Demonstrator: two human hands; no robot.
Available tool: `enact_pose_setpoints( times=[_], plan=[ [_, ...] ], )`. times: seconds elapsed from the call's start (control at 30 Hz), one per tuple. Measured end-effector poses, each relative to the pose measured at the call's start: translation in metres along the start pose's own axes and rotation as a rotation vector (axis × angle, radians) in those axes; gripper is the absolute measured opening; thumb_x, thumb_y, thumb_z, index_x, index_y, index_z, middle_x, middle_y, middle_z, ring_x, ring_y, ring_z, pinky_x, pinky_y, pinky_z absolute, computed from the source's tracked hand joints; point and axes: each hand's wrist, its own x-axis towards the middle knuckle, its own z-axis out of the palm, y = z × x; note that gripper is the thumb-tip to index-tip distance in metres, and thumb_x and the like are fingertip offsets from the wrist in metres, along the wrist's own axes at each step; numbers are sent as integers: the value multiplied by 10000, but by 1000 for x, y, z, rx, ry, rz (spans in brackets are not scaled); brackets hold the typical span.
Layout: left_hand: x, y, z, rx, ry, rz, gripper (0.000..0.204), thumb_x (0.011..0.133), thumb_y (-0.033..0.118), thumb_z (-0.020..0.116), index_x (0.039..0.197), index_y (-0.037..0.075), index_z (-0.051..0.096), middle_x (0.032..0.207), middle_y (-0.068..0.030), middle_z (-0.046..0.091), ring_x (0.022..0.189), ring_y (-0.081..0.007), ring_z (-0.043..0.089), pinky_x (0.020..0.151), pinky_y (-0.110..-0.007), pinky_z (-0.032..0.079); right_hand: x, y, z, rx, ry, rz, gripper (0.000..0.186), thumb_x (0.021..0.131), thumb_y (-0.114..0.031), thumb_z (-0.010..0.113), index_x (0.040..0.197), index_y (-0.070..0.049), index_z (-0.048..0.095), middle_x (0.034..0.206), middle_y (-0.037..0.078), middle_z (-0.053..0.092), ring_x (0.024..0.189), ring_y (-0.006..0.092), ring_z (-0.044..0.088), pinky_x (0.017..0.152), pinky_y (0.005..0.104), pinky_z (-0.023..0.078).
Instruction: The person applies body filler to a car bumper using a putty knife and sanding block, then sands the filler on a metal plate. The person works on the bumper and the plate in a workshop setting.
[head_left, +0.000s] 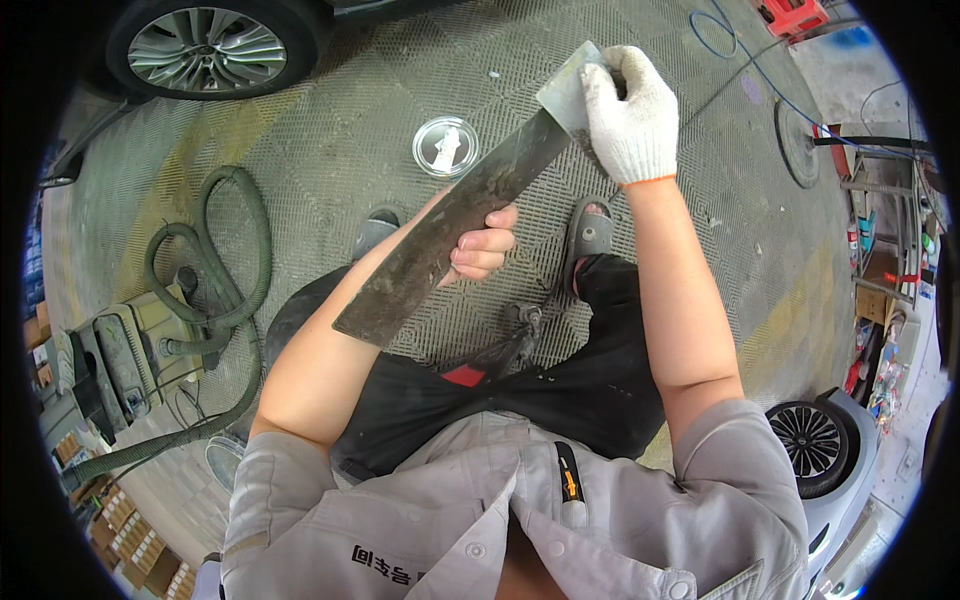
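Observation:
A long, flat dark-grey strip panel [470, 215] with a scuffed, patchy surface slants across the middle, from above my left forearm up to the far right. Wrapped round its edge from beneath, the fingers of my bare left hand [483, 245] hold it. My right hand [633, 115], in a white knitted glove with an orange cuff, pinches a thin pale-grey rectangular sheet [570, 92] at the strip's far end. The sheet overlaps that end; its exact kind is unclear. Just beyond the strip, a round clear-rimmed dish [445, 147] with something white in it rests on the floor.
A ribbed hose [258, 250] loops at left beside a boxy machine [130, 355]. A car wheel [207, 52] stands at the far left, another wheel [808, 448] at the near right. Blue tubing [765, 75] and a shelf rack [885, 235] line the right.

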Motion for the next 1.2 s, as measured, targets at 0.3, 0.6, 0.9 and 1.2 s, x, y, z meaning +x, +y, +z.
enact_pose_setpoints(
  times=[0.3,0.6,0.9,1.2],
  plan=[
    [-2,-1,-3,28,15,29,439,1153,476,531,1013,65,592,700,-45,556,547,-142,531,464,-292,436,-16,-15,9,-68,-196,-68,202,955,-255,711,1022,-77,778,982,145,798,911,348,790,816,426,640],
    [3,7,-5,57,166,103,453,1152,472,506,993,65,623,647,-31,534,469,-140,496,403,-284,388,-40,-32,19,-60,-254,-290,200,944,-232,699,1014,-55,761,940,148,773,837,348,775,775,418,638],
    [-6,-1,39,201,423,198,451,1152,469,515,1055,51,654,645,-32,549,466,-128,508,404,-252,420,-92,-59,35,131,-375,-343,122,912,-190,750,929,-78,705,900,133,726,809,367,738,731,460,608],
    [-12,7,40,300,444,434,358,1148,372,564,1086,28,636,749,-61,599,544,-137,549,460,-257,454,-62,-48,8,437,-396,20,326,995,-285,677,1113,11,744,1061,239,779,937,403,775,854,448,623]
  ],
)
